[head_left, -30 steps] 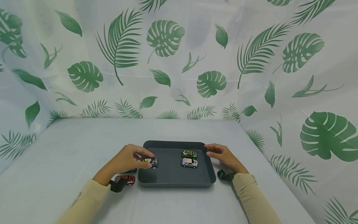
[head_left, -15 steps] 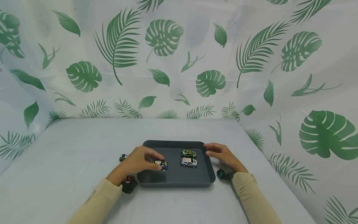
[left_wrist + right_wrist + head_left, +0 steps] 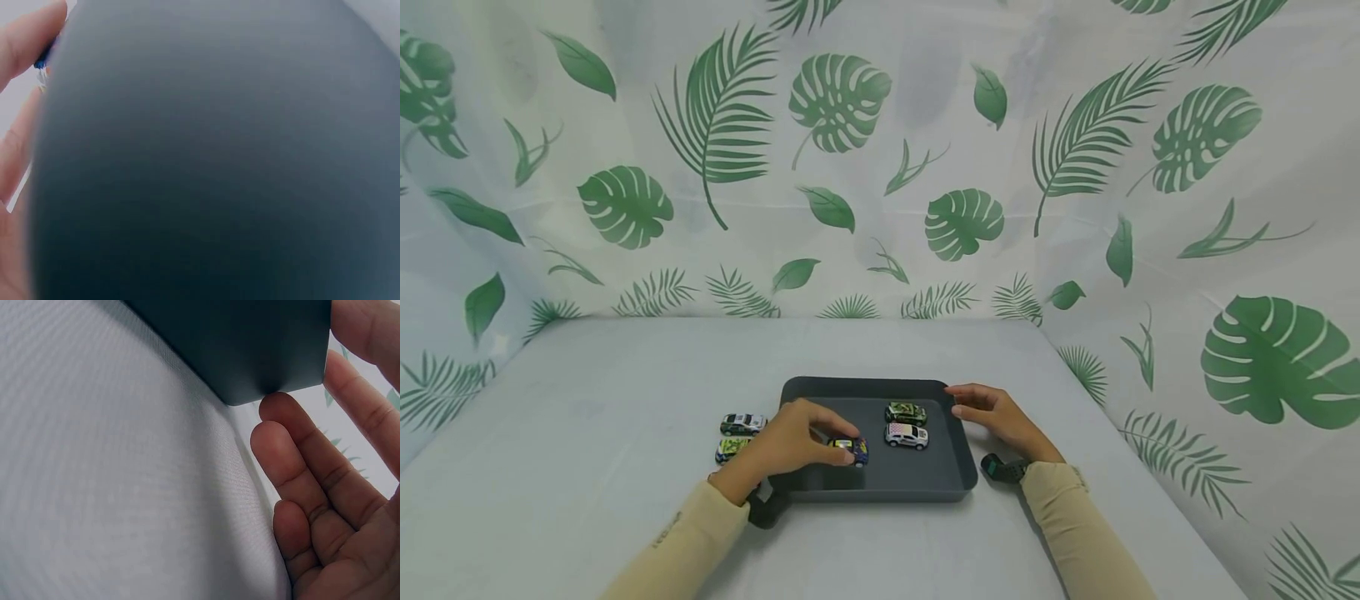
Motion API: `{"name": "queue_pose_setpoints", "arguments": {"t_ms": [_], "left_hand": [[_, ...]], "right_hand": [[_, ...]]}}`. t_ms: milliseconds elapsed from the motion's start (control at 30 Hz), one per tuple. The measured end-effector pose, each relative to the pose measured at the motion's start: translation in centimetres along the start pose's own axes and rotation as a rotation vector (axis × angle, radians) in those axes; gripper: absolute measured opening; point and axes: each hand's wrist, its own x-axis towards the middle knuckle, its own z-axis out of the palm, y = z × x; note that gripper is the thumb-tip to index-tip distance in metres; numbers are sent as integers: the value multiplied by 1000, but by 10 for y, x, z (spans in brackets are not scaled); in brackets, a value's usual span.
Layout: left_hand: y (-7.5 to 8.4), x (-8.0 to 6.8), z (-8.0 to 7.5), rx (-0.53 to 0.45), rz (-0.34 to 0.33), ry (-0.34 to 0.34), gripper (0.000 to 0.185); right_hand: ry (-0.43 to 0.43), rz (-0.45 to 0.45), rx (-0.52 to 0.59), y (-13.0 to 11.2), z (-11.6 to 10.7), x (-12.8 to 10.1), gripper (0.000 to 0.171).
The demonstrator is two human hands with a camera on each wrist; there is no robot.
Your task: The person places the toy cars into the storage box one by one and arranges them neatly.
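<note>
Carrying the blue car (image 3: 861, 451) rightward, left hand (image 3: 801, 437) keeps it pinched inside the grey tray (image 3: 910, 476), now near the white car (image 3: 907, 436) and camo car (image 3: 906, 412) instead of the left side. Placement looks nearly done; bottom contact, can't tell. Right hand (image 3: 1002, 417) touches tray's far right corner, fingers relaxed.

The blue car (image 3: 861, 449) has neared the white car (image 3: 907, 435)

The tray (image 3: 887, 479) looks smooth and matt, like plastic or coated metal. In it, the white toy car (image 3: 907, 435) has a glossy, painted-looking shell. Under the tray, matt, finely woven cloth covers the worktop (image 3: 625, 392); behind it, a creased fabric backdrop (image 3: 865, 196).
</note>
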Motion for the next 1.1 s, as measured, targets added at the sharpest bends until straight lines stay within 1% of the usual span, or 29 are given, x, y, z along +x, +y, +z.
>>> {"name": "queue_pose_setpoints", "arguments": {"t_ms": [367,533,833,1100], "left_hand": [[4,8,19,24,-1,9,26],[4,11,27,46,10,23,25],[7,19,44,106,-36,47,25],[9,28,55,102,-71,45,25]], "right_hand": [[-8,-27,-19,-1,0,-1,47],[-6,-17,-10,-2,-1,-1,47],[-10,-22,-7,-4,0,-2,47],[-12,-25,-2,-3,-1,-2,48]]}}
